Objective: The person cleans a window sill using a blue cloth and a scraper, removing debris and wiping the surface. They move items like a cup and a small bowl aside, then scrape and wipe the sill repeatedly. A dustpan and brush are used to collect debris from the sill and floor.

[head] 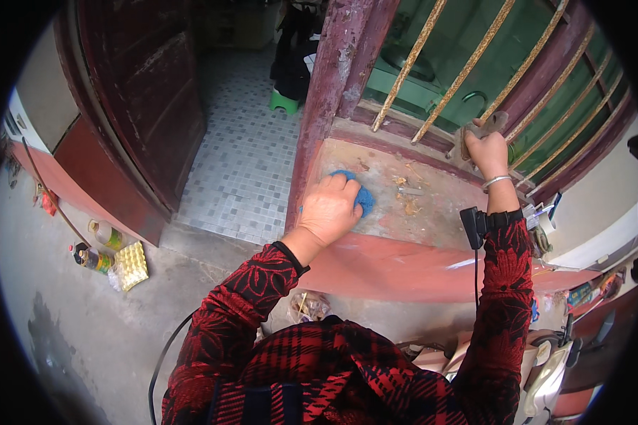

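My left hand (329, 207) presses a crumpled blue cloth (366, 200) onto the left part of the window ledge (367, 159). Farther right, my right hand (489, 151) grips a grey-brown rag (492, 123) at the lower end of a rusty window bar (523, 69). Fingers hide part of both cloths. Between my hands, dry yellowish scraps (412, 208) and a small flat grey piece (410, 190) lie on the stained ledge.
Left of the ledge, a dark red wooden door (138, 95) stands ajar over a tiled floor (239, 159), with a green stool (283, 102) inside. Bottles (106, 235) and a yellow egg tray (132, 265) sit on the concrete. A black cable (476, 281) hangs by my right forearm.
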A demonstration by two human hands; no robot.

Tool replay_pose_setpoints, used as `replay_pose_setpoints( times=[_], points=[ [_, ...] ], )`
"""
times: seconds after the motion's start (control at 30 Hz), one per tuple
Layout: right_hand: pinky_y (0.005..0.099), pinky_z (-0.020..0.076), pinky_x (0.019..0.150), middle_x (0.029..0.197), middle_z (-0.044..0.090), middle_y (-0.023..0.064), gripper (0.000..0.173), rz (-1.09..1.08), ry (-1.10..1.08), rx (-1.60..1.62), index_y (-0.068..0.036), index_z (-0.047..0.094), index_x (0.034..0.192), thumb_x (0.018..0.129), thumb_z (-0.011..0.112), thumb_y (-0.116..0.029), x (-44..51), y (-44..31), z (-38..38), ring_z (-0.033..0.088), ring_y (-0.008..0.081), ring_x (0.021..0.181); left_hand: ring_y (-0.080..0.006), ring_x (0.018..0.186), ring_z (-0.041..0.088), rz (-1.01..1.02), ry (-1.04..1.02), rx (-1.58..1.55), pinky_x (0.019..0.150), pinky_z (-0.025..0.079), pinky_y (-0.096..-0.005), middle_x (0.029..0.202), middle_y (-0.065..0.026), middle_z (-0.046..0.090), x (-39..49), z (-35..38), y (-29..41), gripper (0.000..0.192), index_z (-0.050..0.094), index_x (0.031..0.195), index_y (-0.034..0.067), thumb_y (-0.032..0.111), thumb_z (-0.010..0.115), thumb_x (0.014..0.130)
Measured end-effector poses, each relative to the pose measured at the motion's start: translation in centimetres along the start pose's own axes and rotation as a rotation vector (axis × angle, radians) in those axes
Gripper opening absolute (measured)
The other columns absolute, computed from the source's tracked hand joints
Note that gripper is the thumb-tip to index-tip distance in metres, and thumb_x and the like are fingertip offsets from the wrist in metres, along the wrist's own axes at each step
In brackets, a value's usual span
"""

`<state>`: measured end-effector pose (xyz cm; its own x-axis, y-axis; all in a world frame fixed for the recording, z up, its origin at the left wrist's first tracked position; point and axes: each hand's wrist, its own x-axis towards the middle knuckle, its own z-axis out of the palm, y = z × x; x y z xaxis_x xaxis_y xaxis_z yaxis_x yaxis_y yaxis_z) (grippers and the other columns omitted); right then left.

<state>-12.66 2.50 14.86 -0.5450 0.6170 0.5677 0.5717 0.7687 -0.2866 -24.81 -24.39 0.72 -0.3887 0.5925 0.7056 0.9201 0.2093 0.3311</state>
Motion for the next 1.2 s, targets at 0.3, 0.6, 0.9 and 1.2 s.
replay_pose_setpoints(
  times=[0.3,0.6,0.9,1.2],
  points=[
    [0.0382,0.0474,0.076,0.084,0.061,0.0264,0.04,0.158,-0.104,-0.231,0.008,0.063,0.082,0.069,0.06,-0.03,3.6,-2.2,4.1,0.061,0.0351,0.081,-0.0254,0.077,0.053,-0.007,-0.056,-0.077,0.063,0.045,-0.0373,0.079,-0.0072,0.05,-0.3,-0.3,-0.4,0.022,0.054,0.08,0.01,0.016,0.063,0.06],
    [0.0357,0.0478,0.064,0.066,0.061,0.0209,0.05,0.14,0.002,-0.157,0.011,0.061,0.069,0.064,0.07,-0.038,3.5,-1.1,4.6,0.062,0.029,0.065,-0.0254,0.078,0.053,-0.016,-0.081,-0.1,0.066,0.045,-0.0375,0.081,-0.0073,0.05,-0.4,-0.2,-0.4,0.022,0.055,0.081,0.009,0.016,0.063,0.061],
    [0.0255,0.0398,0.042,0.064,0.058,0.005,0.029,0.293,-0.227,0.42,0.006,0.062,0.077,0.072,0.07,-0.021,1.6,4.4,-2.3,0.051,0.0113,0.047,-0.0268,0.08,0.053,-0.011,-0.093,-0.129,0.066,0.045,-0.0384,0.081,-0.0081,0.05,-0.3,-0.6,-0.4,0.022,0.055,0.081,0.008,0.015,0.063,0.062],
    [0.0239,0.0506,0.046,0.08,0.061,0.0074,0.03,0.545,0.0,0.835,0.003,0.059,0.092,0.076,0.067,-0.021,1.7,9.2,-0.2,0.059,0.013,0.058,-0.0277,0.077,0.054,-0.022,-0.063,-0.066,0.064,0.045,-0.0384,0.078,-0.0085,0.051,0.0,-0.3,0.0,0.021,0.055,0.079,0.008,0.015,0.061,0.061]
  ],
)
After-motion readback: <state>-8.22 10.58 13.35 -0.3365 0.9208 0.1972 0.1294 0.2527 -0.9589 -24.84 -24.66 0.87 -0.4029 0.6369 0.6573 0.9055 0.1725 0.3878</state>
